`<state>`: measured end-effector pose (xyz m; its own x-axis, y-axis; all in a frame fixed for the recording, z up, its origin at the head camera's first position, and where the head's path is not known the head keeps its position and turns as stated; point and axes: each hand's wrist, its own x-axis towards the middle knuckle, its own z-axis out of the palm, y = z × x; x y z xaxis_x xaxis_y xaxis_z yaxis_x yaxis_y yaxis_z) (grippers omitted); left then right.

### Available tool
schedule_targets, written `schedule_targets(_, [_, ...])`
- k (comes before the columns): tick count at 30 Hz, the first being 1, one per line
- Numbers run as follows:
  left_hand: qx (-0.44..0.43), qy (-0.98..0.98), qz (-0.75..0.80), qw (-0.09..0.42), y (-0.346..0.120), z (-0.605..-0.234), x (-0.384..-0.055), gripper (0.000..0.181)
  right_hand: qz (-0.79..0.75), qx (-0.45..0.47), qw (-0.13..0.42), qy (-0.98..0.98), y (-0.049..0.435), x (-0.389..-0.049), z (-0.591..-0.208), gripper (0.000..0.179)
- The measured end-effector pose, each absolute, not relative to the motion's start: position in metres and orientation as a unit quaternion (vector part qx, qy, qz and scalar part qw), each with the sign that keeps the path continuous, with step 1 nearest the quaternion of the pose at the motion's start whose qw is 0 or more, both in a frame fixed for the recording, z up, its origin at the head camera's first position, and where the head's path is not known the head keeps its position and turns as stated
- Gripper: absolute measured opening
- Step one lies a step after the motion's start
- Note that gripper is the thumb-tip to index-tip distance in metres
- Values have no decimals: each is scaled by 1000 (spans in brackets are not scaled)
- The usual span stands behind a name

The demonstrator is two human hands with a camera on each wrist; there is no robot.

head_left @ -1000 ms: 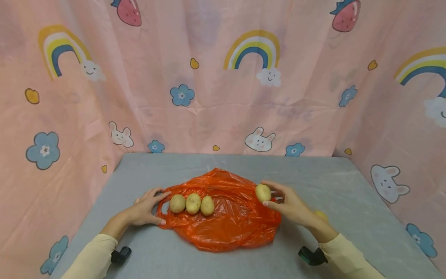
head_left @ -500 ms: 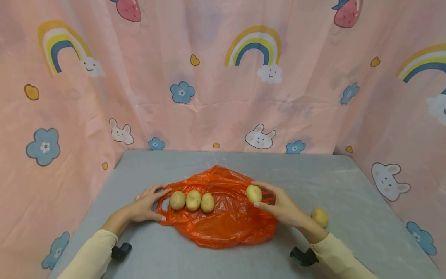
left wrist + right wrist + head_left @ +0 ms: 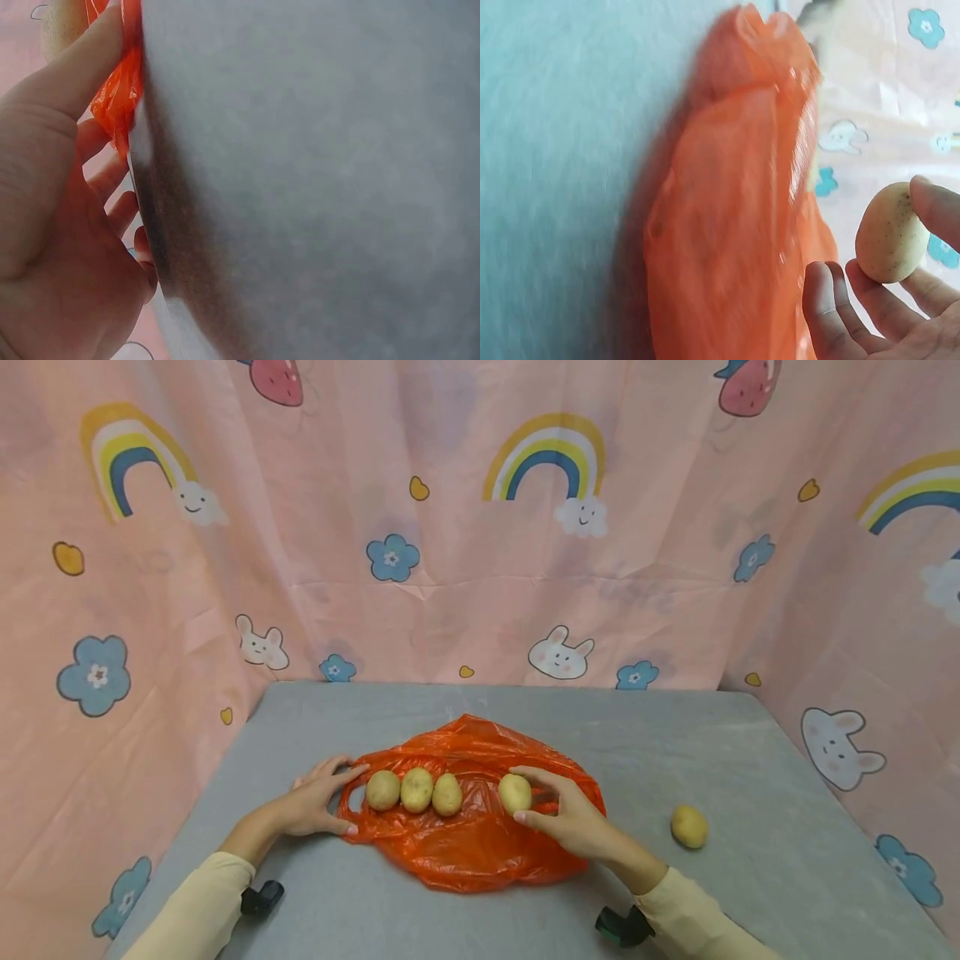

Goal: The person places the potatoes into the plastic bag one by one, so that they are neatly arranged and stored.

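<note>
pinch by right hand point(image 3: 573, 822): thumb one side, fingers the other, held potato point(image 3: 515, 794) over the orange bag point(image 3: 480, 852), just right of the row of three potatoes point(image 3: 417, 790). can't tell if it touches the plastic. left hand point(image 3: 307, 810): thumb and forefinger spread, touching the bag's left end by the handle hole, no firm clasp seen. lone potato point(image 3: 689, 827) on grey table point(image 3: 637, 735), right of the bag. doing it well, my guess: light but sure pinch round the middle, lower slowly, release only once steady, don't nudge the row; left hand should pin the plastic against sliding. bag thin, shiny, crinkled, see-through in spots. potatoes oval, yellowish, dark specks on the held one. table looks matte.
</note>
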<state>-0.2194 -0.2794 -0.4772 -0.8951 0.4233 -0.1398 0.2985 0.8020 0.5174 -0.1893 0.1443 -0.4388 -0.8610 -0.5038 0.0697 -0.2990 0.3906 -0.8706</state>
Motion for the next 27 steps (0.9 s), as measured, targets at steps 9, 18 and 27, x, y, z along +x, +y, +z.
schedule_targets(9, [198, 940, 251, 120, -279, -477, -219, 97, -498, -233, 118, 827, 123, -188, -448, 55])
schedule_targets(18, [199, 940, 250, 119, -279, -477, -219, 97, -506, -201, 126, 829, 110, -190, -452, 53])
schedule_targets(27, [200, 940, 250, 118, -279, -476, -219, 97, -499, -172, 128, 840, 97, -197, -458, 51])
